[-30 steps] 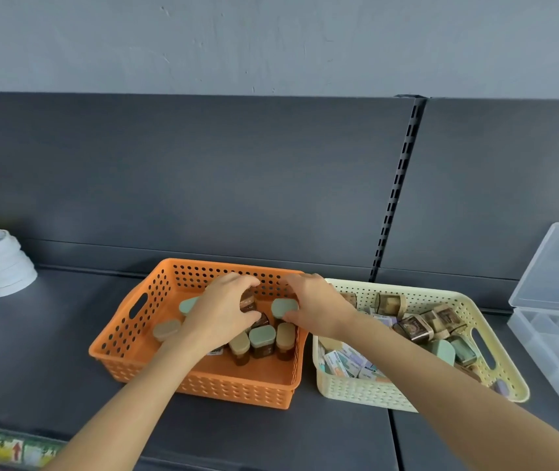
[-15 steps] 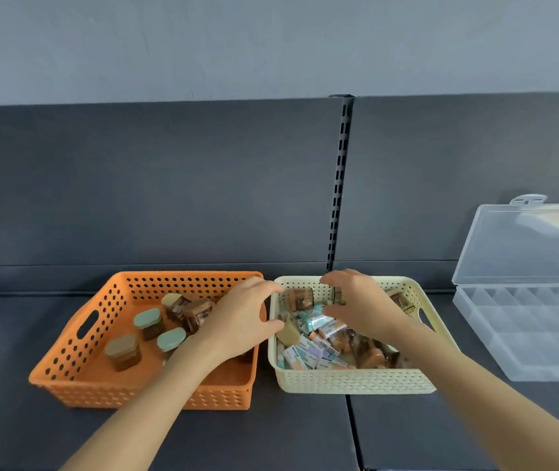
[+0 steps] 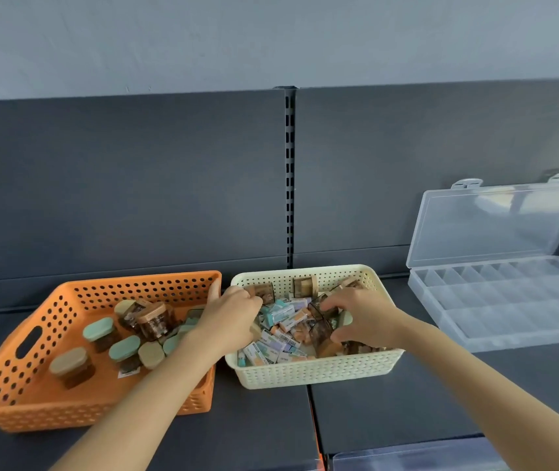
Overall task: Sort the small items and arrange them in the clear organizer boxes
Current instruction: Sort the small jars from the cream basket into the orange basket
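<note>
A cream basket (image 3: 312, 372) holds several small boxed items and tiny pastel packets (image 3: 281, 316). My right hand (image 3: 365, 317) reaches into it from the right, its fingers and thumb curled round a small dark-edged clear box (image 3: 320, 326). At the basket's left rim my left hand (image 3: 232, 317) dips among the items with curled fingers; what it holds is hidden. To the left, an orange basket (image 3: 26, 399) contains several small jars (image 3: 99, 333) with green and beige lids. The clear organizer box (image 3: 509, 300) lies at the right, lid up, and its compartments look bare.
The baskets and organizer sit on a dark grey shelf (image 3: 264, 423) with a dark back panel and a slotted upright (image 3: 289, 185). Another clear plastic lid (image 3: 417, 458) shows at the bottom right edge.
Both hands have left the orange basket and moved right into the cream basket. My view has swung right, bringing the whole organizer box into sight.
</note>
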A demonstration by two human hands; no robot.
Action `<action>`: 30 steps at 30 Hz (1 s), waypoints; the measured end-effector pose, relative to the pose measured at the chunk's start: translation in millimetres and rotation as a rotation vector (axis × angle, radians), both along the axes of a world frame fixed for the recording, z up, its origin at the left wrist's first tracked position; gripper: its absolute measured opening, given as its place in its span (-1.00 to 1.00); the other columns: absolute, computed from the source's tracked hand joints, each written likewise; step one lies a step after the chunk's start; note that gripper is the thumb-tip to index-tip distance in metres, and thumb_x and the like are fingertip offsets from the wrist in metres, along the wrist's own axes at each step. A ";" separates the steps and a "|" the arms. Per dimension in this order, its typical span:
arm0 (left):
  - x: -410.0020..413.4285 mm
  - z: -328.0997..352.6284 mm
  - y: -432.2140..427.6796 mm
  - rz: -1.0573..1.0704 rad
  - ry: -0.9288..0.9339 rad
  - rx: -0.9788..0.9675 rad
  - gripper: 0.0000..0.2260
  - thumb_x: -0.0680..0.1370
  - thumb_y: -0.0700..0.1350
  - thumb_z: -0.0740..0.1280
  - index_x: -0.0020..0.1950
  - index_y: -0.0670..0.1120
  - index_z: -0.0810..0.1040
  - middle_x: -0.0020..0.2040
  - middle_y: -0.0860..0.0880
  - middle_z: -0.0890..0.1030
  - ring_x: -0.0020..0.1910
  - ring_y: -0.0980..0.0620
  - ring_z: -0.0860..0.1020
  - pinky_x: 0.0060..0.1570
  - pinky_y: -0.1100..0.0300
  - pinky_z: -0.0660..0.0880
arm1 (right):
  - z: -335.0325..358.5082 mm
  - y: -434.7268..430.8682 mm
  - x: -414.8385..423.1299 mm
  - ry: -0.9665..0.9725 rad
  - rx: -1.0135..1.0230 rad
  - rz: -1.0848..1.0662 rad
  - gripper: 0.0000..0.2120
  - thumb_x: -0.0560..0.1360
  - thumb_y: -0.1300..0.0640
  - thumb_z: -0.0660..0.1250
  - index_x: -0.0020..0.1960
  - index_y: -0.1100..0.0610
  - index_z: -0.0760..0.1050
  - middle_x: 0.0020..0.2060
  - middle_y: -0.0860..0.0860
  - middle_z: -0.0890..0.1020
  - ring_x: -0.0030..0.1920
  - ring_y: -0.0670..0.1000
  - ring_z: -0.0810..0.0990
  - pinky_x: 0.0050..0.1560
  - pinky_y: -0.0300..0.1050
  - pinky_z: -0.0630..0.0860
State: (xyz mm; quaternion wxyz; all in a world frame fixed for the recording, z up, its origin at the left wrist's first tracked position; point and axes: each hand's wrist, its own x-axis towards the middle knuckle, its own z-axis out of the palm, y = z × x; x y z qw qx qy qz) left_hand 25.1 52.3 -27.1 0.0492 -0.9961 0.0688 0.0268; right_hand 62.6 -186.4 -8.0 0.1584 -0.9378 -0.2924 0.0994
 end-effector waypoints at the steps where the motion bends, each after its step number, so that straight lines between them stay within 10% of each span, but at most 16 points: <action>1: 0.9 -1.1 -1.1 -0.002 -0.007 0.012 -0.71 0.51 -0.09 0.31 0.23 -0.02 0.48 0.12 0.06 0.53 0.33 0.00 0.33 0.43 -0.25 -0.20 | -1.3 -0.7 -0.1 0.006 -0.014 0.003 -0.50 0.42 0.07 0.43 0.34 0.02 0.43 0.24 -0.10 0.51 0.22 -0.06 0.45 0.10 -0.30 0.34; 7: 1.0 0.8 -3.9 -0.031 -0.031 -0.015 -0.70 0.50 -0.12 0.31 0.22 0.03 0.48 0.10 0.06 0.48 0.21 0.05 0.44 0.46 -0.22 -0.12 | -5.1 -2.7 4.7 0.015 -0.117 0.024 -0.44 0.40 0.14 0.46 0.36 0.03 0.39 0.28 -0.02 0.45 0.26 0.02 0.42 0.18 -0.17 0.40; 12: -5.1 11.7 -6.4 -0.007 -0.052 -0.420 -0.55 0.46 0.00 0.37 0.34 0.05 0.43 0.22 0.08 0.43 0.11 0.05 0.48 0.11 0.09 0.49 | -7.0 -3.4 7.6 -0.032 -0.195 -0.024 -0.52 0.42 0.19 0.39 0.33 0.07 0.42 0.22 0.03 0.50 0.20 0.05 0.46 0.14 -0.09 0.49; 17: -8.2 13.2 -5.9 -0.048 -0.139 -0.659 -0.63 0.51 -0.02 0.34 0.32 0.09 0.49 0.27 0.15 0.42 0.18 0.22 0.40 0.19 0.30 0.34 | -3.8 3.5 8.5 -0.086 -0.030 -0.055 -0.66 0.44 0.17 0.25 0.20 0.04 0.52 0.01 0.00 0.61 -0.01 0.04 0.57 -0.02 -0.07 0.56; 25: -25.0 21.5 13.9 -0.008 -0.183 -0.884 -0.74 0.52 -0.07 0.37 0.19 0.13 0.54 0.16 0.21 0.49 0.17 0.29 0.42 0.10 0.37 0.32 | 20.0 23.4 -1.7 -0.183 0.220 -0.045 -0.75 0.47 0.12 0.32 0.13 0.01 0.57 -0.01 -0.14 0.54 -0.25 -0.29 0.43 -0.25 -0.57 0.32; 30: -41.2 28.4 39.5 0.142 -0.250 -0.835 -0.64 0.35 0.02 0.53 0.11 0.14 0.54 0.12 0.21 0.50 0.08 0.23 0.46 -0.01 0.32 0.41 | 25.1 57.3 -8.7 -0.113 0.349 0.022 -0.74 0.47 0.11 0.36 0.16 0.01 0.55 0.09 -0.11 0.55 -0.03 -0.16 0.50 -0.18 -0.51 0.37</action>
